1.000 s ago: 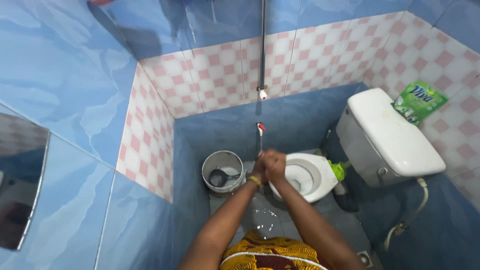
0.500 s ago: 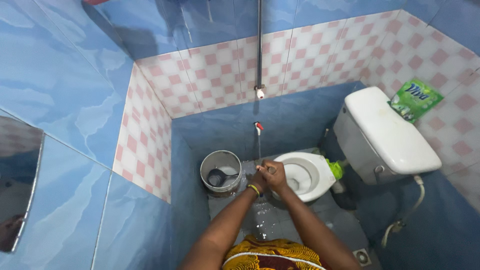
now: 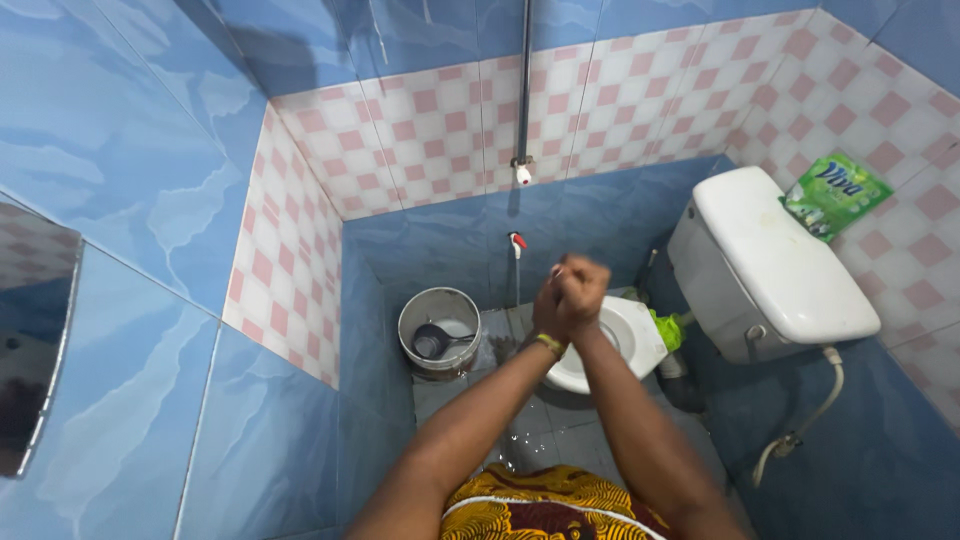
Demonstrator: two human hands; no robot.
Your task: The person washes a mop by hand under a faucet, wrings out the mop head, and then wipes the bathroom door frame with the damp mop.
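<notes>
My left hand (image 3: pixel 549 308) and my right hand (image 3: pixel 584 283) are pressed together, fingers closed, raised above the white toilet bowl (image 3: pixel 628 345). A yellow band (image 3: pixel 548 343) circles my left wrist. I cannot see anything held between the palms. A small wall tap with a red handle (image 3: pixel 516 241) sits just left of the hands. Below and to the left stands a grey bucket (image 3: pixel 440 312) with a dark ladle (image 3: pixel 433 345) in it.
A white cistern (image 3: pixel 775 255) stands at the right with a green packet (image 3: pixel 836 193) leaning on the wall behind it. A hose (image 3: pixel 805 425) hangs below it. A metal pipe (image 3: pixel 524 85) runs up the back wall. The floor (image 3: pixel 530 440) is wet. A mirror (image 3: pixel 30 340) hangs on the left wall.
My joined hands have risen from low by the toilet bowl's rim to higher up and slightly right, near the tap's level. The view has shifted a little.
</notes>
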